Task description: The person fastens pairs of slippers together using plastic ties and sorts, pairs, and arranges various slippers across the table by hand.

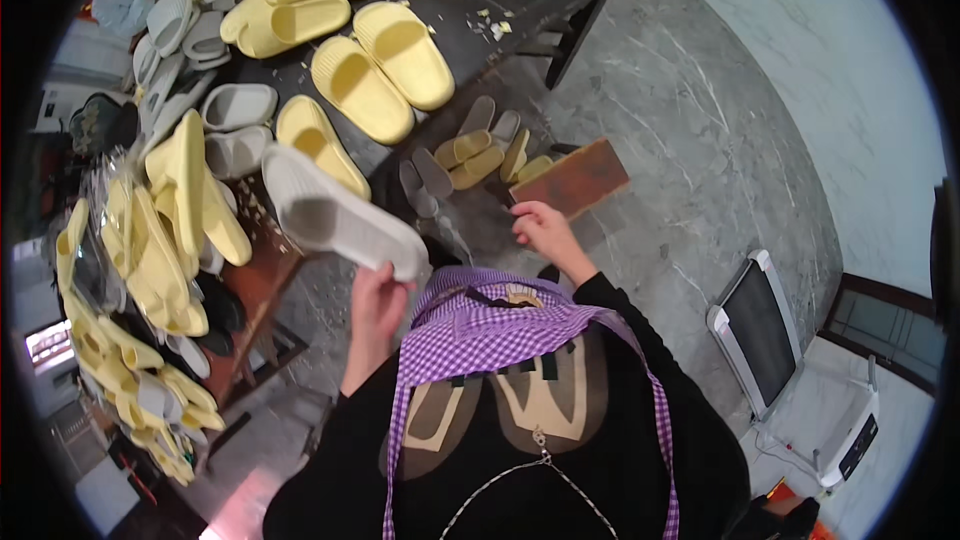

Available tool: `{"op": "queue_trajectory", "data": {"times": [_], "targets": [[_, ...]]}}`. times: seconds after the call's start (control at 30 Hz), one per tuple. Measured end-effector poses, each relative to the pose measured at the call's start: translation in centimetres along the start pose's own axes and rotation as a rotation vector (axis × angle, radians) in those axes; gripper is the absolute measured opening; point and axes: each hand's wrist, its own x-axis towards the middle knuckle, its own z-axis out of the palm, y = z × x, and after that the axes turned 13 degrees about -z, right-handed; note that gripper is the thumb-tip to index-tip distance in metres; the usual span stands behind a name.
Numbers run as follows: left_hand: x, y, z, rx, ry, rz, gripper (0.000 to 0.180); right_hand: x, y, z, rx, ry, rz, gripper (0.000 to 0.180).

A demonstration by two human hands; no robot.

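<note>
A grey slide slipper (345, 220) is in my left hand (376, 305), which grips it at the heel end; its toe points up and to the left, toward the table. My right hand (545, 237) is apart from the slipper, its fingers closed in a pinch. A small dark thing shows at those fingertips, too little of it to name. Just beyond the held slipper, a single yellow slipper (322, 145) lies at the table's edge. Near it are a pair of yellow slippers (382, 70) and grey slippers (238, 128).
Piles of yellow slippers (150, 260) cover the reddish-brown tabletop (262, 275) on the left. Scraps lie on the dark table (470, 25). Several slippers (470, 155) rest low beneath it, beside a brown wooden board (575, 178). A white-framed black panel (757, 335) stands at right.
</note>
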Motion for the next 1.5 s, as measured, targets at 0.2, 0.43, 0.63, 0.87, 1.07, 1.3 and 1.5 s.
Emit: {"op": "queue_trajectory", "data": {"times": [0.2,0.43,0.63,0.87,1.07,1.3,1.5], "targets": [[5.9,2.0,3.7,0.142,0.209,0.178,0.036,-14.2,17.9,-21.2,-0.367,0.243,0.187,0.019],[13.7,13.5,5.5,0.125,0.337,0.315,0.014,-23.7,21.4,-36.9,-0.255,0.441,0.523,0.022],[22.5,17.2,5.9,-0.038,0.339,0.316,0.015,-23.8,19.1,-41.2,-0.175,0.685,0.325,0.021],[27.6,13.6,6.5,-0.164,0.63,0.304,0.011,-27.9,20.2,-47.5,-0.685,0.17,0.132,0.027],[24.6,9.5,12.1,-0.072,0.797,0.431,0.019,-18.7,19.1,-61.6,-1.033,-0.002,0.132,0.025],[20.7,3.3,13.9,-0.235,0.92,0.418,0.023,-10.8,19.7,-76.4,-1.403,-0.135,0.209,0.023],[19.4,7.2,13.2,-0.279,0.966,0.482,0.028,3.5,13.8,-87.5,-0.536,0.455,0.231,0.02]]}}
